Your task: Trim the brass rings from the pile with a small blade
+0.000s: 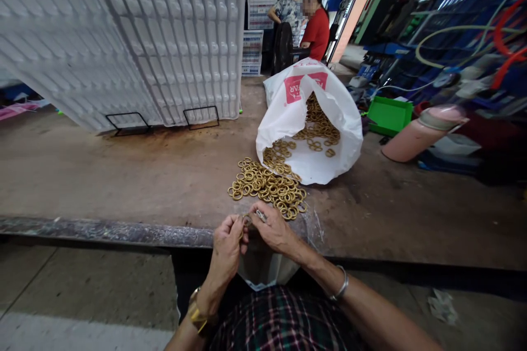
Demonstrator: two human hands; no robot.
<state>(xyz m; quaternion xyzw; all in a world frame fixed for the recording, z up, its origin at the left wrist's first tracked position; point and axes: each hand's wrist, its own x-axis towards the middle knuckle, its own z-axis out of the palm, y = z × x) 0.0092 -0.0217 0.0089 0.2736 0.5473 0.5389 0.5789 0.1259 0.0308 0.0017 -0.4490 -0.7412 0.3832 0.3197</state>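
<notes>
The left hand [226,244] and right hand [272,228] meet at the bench edge [102,230], fingertips pinched together on one small ring [247,221]. At 12 o'clock, just beyond, lies a heap of brass rings [269,186]; at 1 o'clock a white bag [317,164] holds more. Judged from this, most rings remain unhandled.
</notes>
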